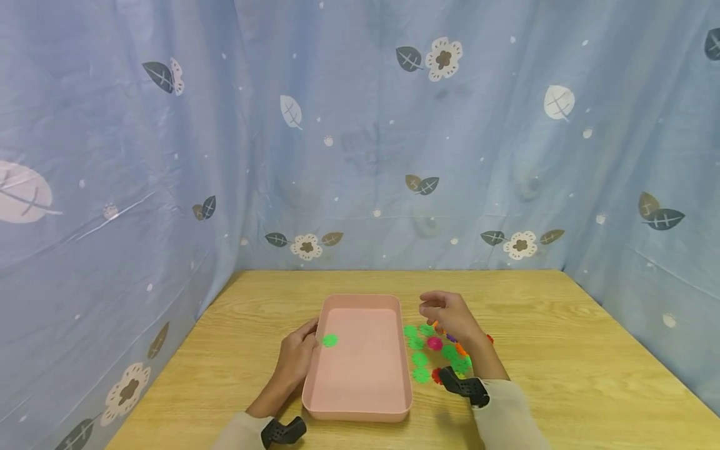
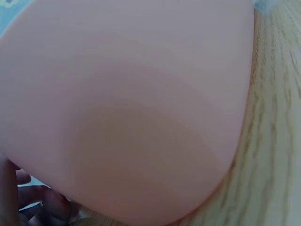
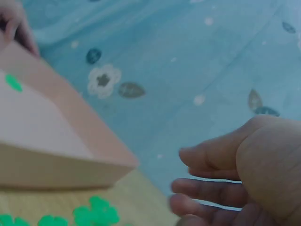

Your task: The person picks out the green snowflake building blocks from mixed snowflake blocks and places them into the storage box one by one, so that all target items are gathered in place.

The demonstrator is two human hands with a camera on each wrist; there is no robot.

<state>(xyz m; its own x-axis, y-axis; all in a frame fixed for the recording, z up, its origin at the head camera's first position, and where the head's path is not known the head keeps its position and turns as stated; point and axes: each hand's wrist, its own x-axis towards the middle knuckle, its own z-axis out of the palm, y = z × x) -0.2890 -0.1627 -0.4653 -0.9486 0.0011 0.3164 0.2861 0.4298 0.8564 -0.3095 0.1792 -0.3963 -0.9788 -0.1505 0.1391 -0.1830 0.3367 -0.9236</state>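
The pink tray (image 1: 362, 378) sits in front of me on the wooden table (image 1: 225, 375), with one green piece (image 1: 330, 340) lying inside near its left wall, where my left hand (image 1: 296, 357) grips the rim. Just to the right of the tray lie scattered pieces (image 1: 420, 359), mostly green with some red, orange and pink, and over their far end my right hand (image 1: 454, 317) hovers free, thumb and fingers loosely bent and parted. Beyond the table hangs a blue curtain (image 1: 360, 162) with leaves and flowers.
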